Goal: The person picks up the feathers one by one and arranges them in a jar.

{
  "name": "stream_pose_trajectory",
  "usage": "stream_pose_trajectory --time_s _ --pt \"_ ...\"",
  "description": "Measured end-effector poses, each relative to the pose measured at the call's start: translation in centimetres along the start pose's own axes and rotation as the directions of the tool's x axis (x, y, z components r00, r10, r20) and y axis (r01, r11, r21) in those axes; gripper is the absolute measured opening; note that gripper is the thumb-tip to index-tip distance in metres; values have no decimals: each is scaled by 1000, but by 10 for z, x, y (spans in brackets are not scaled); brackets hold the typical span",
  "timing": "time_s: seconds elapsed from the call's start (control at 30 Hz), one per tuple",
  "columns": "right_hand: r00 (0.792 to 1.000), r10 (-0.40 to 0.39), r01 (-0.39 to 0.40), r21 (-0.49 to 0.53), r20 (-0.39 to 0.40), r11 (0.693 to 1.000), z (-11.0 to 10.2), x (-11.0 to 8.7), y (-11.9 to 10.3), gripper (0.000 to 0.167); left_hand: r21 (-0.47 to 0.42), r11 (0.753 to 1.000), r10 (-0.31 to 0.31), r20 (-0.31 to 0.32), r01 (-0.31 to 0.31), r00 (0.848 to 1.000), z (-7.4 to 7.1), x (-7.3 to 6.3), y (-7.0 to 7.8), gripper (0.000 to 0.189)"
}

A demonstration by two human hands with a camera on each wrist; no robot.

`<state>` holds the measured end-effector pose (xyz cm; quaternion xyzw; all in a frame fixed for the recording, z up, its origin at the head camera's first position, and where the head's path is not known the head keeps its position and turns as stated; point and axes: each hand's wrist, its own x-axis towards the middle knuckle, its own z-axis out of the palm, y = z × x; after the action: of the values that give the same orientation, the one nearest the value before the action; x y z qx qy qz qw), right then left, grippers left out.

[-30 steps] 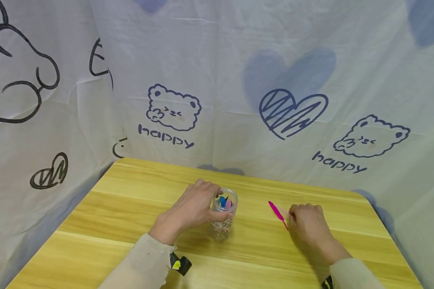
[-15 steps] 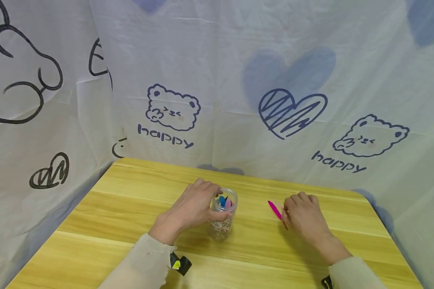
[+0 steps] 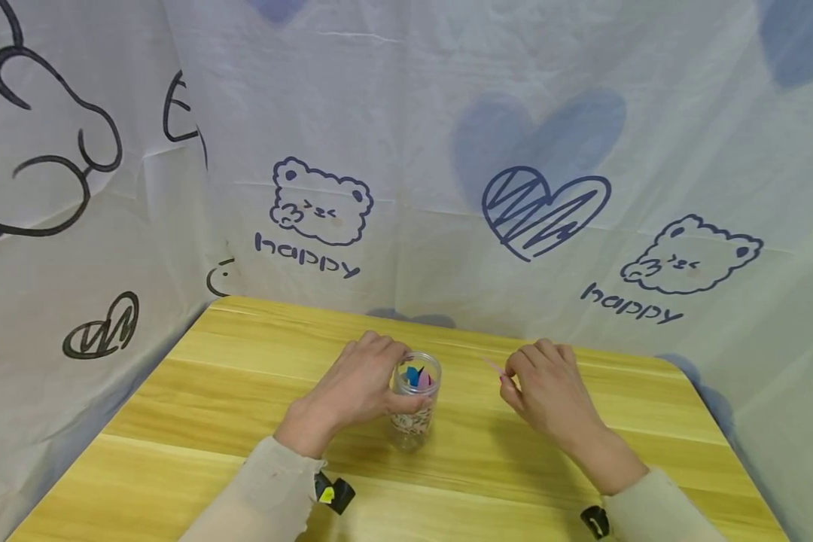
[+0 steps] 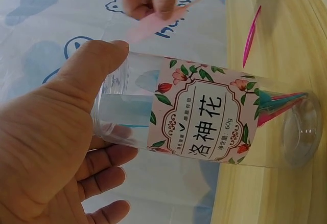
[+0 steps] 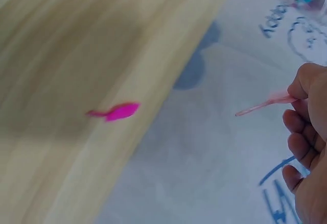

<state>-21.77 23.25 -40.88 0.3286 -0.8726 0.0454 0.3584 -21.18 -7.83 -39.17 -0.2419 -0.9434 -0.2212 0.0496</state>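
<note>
My left hand [image 3: 352, 391] grips a clear plastic jar [image 4: 276, 106] near its rim, thumb on one side and fingers on the other. The jar stands upright and uncapped on the table, a pink floral label round it. Inside are several feathers [image 3: 413, 378], blue and pink, quill ends down. To the right of the jar, my right hand [image 3: 549, 391] pinches a pale pink feather [image 5: 278, 97] between thumb and fingertips, raised above the table. A magenta feather [image 5: 122, 112] lies on the tabletop; the right hand mostly hides it in the head view.
The wooden table [image 3: 210, 376] ends at the back against a hanging white cloth [image 3: 406, 248] printed with bears and hearts. More cloth hangs on the left and right sides. Black straps, like this one [image 3: 335, 493], sit at both wrists.
My right hand has lifted the pale pink feather off the table and moved left toward the jar, passing over the magenta feather. The left hand keeps its hold on the jar.
</note>
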Motion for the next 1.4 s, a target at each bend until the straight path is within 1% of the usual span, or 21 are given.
stream_pose_trajectory --time_s 0.13,0.23,0.47,0.63,0.73,0.83,0.93,1.07,1.23,1.4 --pt "998 -8 11 48 -57 999 -7 18 -14 11 1 1000 3 1 -3 1000 0 0 1 73" --pt "996 -11 18 85 -85 996 -12 31 -25 10 1 1000 0 4 0 1000 0 0 1 72" --pt "993 -18 37 159 -120 987 -23 57 -48 9 4 1000 18 -4 -18 1000 1 0 0 71" --pt "988 -36 66 196 -151 978 -26 71 -59 9 12 999 30 -9 -30 999 2 -1 -2 70" --pt "988 -31 68 244 -152 967 -27 77 -64 10 8 999 36 -11 -36 999 2 -1 -3 69" --pt "989 -6 52 310 -146 949 -27 83 -69 11 1 999 37 -3 -37 999 2 -1 -3 68" --pt "987 16 44 371 -158 928 -26 86 -74 12 -12 999 37 5 -37 999 1 0 -3 68" --pt "986 24 48 413 -167 909 -23 88 -79 13 -22 999 38 10 -38 999 0 0 -2 67" --pt "989 28 36 427 -142 904 -16 85 -81 14 -19 999 44 2 -44 999 1 0 -1 64" --pt "989 30 36 430 -146 902 -9 81 -81 14 -19 999 51 -5 -51 999 1 0 -1 63"
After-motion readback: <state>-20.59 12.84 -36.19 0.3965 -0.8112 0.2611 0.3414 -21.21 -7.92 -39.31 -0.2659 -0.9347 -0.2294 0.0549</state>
